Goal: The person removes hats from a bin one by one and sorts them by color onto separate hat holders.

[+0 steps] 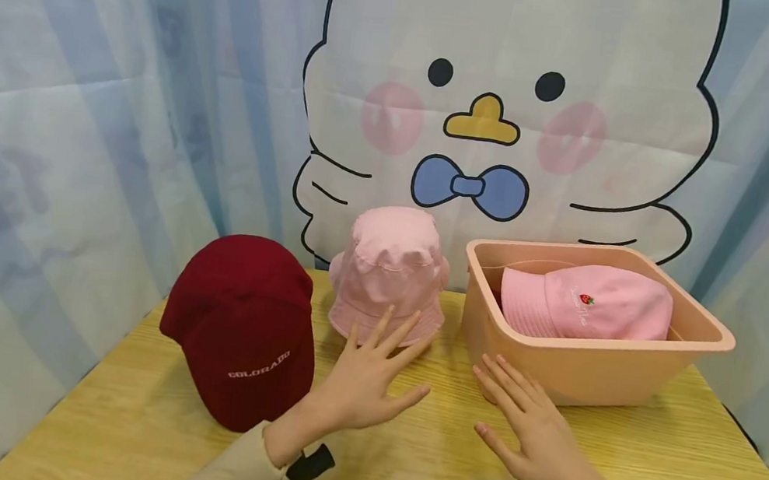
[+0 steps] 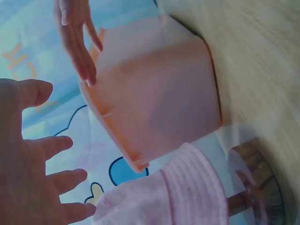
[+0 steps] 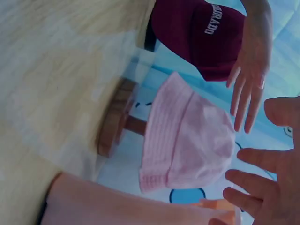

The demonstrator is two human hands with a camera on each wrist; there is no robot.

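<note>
My left hand [image 1: 371, 371] hovers open over the wooden table [image 1: 147, 418], fingers spread, its fingertips just in front of a pink bucket hat [image 1: 389, 276] that stands on a small wooden stand [image 3: 115, 117]. My right hand [image 1: 526, 431] is open too, fingers straight, close to the front left corner of a peach plastic bin [image 1: 482, 313]. Inside the bin lies a pink cap with a strawberry logo [image 1: 589, 301]. A dark red cap [image 1: 245, 327] lettered COLORADO sits left of my left hand. Both hands hold nothing.
A curtain printed with a cartoon duck [image 1: 504, 104] hangs right behind the table. The table's left and right edges lie close to the red cap and the bin.
</note>
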